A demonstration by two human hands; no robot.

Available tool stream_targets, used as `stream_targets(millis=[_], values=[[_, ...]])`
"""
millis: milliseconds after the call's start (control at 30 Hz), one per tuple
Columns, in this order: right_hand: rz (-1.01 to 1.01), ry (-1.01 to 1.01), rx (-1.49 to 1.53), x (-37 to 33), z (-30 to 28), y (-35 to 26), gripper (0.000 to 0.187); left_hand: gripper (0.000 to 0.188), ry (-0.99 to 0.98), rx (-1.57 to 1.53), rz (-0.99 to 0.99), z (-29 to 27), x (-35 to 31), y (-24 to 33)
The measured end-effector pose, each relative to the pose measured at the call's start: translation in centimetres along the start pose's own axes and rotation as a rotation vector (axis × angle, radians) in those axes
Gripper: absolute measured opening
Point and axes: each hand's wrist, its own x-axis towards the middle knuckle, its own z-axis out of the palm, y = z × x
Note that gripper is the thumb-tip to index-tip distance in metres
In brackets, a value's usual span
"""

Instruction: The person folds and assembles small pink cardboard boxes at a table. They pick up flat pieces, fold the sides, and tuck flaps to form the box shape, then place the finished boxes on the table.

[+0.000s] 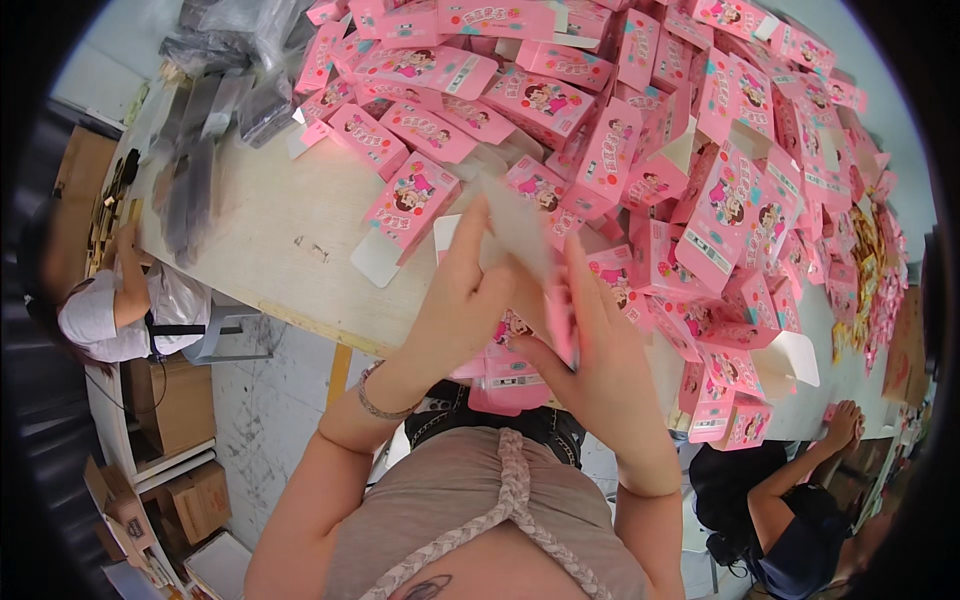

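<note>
In front of my body, a small pink cardboard box [558, 312] is held up between my two hands, its pale inner flap [518, 225] smeared by motion. My right hand [608, 365] grips it from the right, thumb on the near side and fingers behind. From the left, my left hand [460, 290] has its fingers closed at the pale flap; its fingertips are partly hidden. Below the hands, another pink box [510, 392] lies at the table's near edge. Just left of them, a printed pink box [412, 200] with an open white end flap lies on the table.
A large heap of pink boxes [600, 150] covers the middle and right of the table [290, 230]. Clear plastic packs [225, 105] lie at the far left, gold and pink sachets [868, 270] at the far right. One person [115, 300] sits left, another [790, 510] right.
</note>
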Motion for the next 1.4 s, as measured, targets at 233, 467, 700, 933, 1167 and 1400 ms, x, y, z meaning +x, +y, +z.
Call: stream_targets(millis=[233, 467, 700, 933, 1167, 1400], values=[[-0.284, 0.371, 0.403, 1.6, 1.8, 2.8, 0.069, 0.078, -0.141, -0.159, 0.481, 2.8, -0.9, 1.3], [-0.296, 0.377, 0.468, 2.5, 1.5, 2.8, 0.019, 0.056, -0.126, 0.112, 0.031, 0.5, -2.5, 0.6], [-0.039, 0.097, 0.790, 2.7, 0.1, 2.3, 0.013, 0.063, -0.110, 0.063, 0.274, 0.8, -2.3, 0.0], [-0.136, -0.060, 0.491, 2.0, -1.1, 2.0, 0.030, 0.056, -0.110, -0.047, 0.258, 0.1, -2.6, 0.2], [-0.236, -0.187, 0.152, -0.2, -0.2, 2.7, 0.066, 0.041, -0.120, 0.236, 0.352, -1.0, -2.7, -1.3], [-0.022, -0.128, 0.740, 0.3, -1.0, 1.8, 0.068, 0.038, -0.053, -0.002, 0.331, -0.3, -2.5, 1.2]])
